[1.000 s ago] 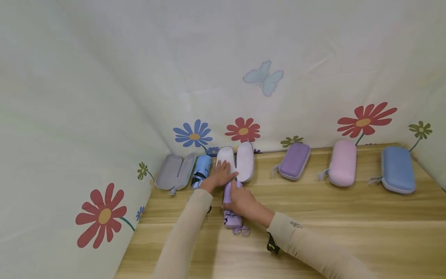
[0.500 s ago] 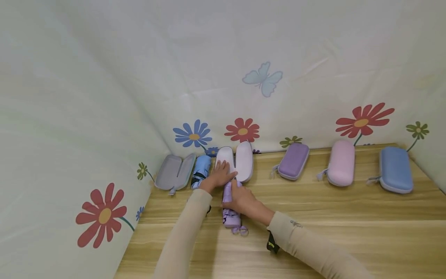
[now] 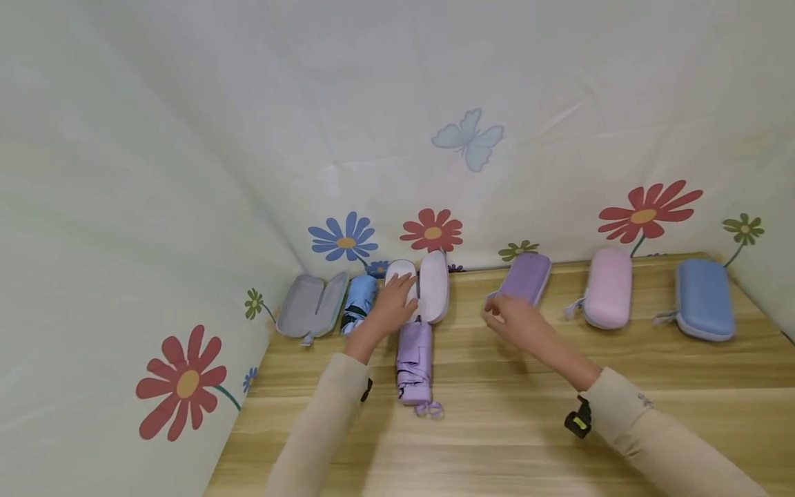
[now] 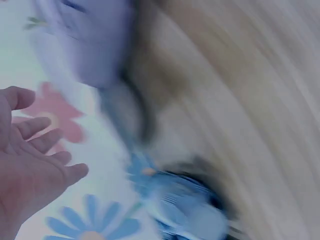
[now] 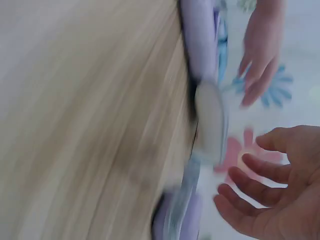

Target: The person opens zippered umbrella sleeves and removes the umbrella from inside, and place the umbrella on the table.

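My left hand (image 3: pixel 393 304) is over the left half of an opened white zip case (image 3: pixel 435 286), its fingers loosely extended and holding nothing. Just in front of that case lies a folded lilac umbrella (image 3: pixel 414 362) with a thin strap loop at its near end. My right hand (image 3: pixel 522 323) is in the air, overlapping the near end of a closed purple zip case (image 3: pixel 528 276) in the head view. Its fingers are loosely bent with nothing between them, as the right wrist view shows of the right hand (image 5: pixel 285 185).
To the left lie a folded blue umbrella (image 3: pixel 360 304) and an opened grey zip case (image 3: pixel 310 307). Closed pink (image 3: pixel 609 288) and blue (image 3: pixel 704 300) cases lie on the right of the wooden table (image 3: pixel 497 442). A flower-printed sheet (image 3: pixel 385 138) rises behind.
My right hand has let go of the lilac umbrella and moved right toward the purple case. The left hand has shifted slightly up over the white case. The umbrella stays in place.
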